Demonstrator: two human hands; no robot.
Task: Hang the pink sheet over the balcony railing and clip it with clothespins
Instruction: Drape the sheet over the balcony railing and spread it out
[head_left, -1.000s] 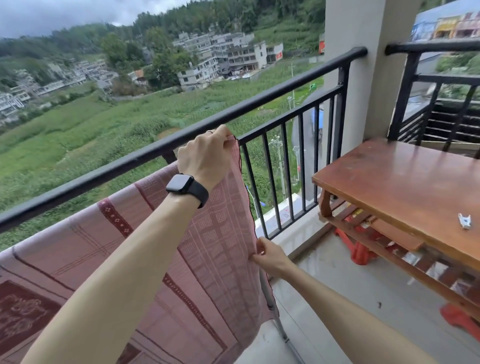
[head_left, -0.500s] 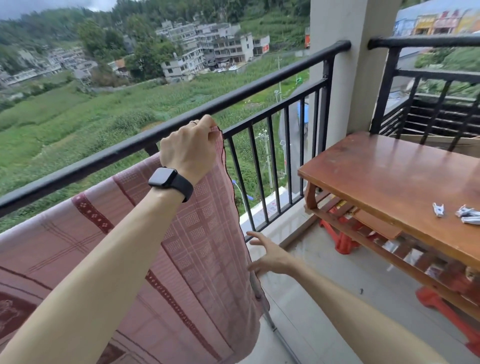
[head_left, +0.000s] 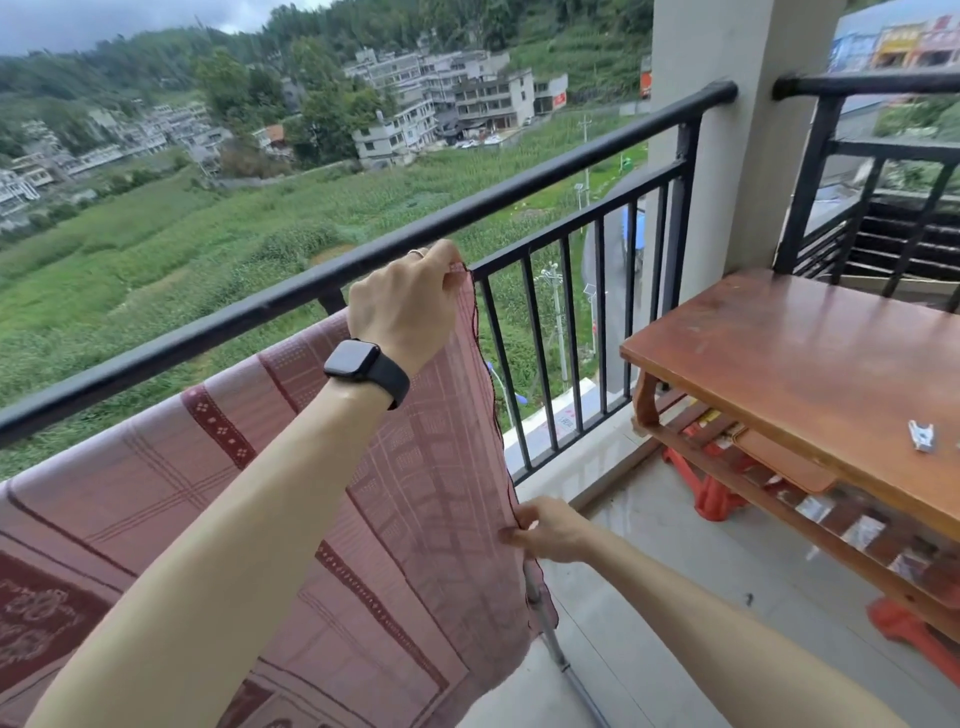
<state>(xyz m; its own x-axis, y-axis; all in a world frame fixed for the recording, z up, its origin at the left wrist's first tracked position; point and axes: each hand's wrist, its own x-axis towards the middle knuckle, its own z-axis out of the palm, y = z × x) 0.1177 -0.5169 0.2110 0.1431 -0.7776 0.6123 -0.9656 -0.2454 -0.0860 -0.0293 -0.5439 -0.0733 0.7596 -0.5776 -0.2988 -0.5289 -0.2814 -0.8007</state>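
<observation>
The pink patterned sheet (head_left: 426, 499) hangs stretched along the inside of the black balcony railing (head_left: 519, 200), just below its top rail. My left hand (head_left: 402, 306), with a dark watch on the wrist, pinches the sheet's upper right corner close under the top rail. My right hand (head_left: 548, 530) grips the sheet's right edge lower down, near the floor. A white clothespin (head_left: 921, 435) lies on the wooden table at the right, away from both hands.
A reddish wooden table (head_left: 810, 358) with a lower shelf stands at the right against a second railing (head_left: 872, 156). A concrete pillar (head_left: 727, 130) marks the corner. Red plastic stools (head_left: 711, 488) sit under the table. A thin metal pole (head_left: 550, 639) leans behind the sheet's lower corner.
My right hand let go of the sheet's edge and spread open half a second ago, and now it grips the edge again. My left hand kept its hold on the top corner.
</observation>
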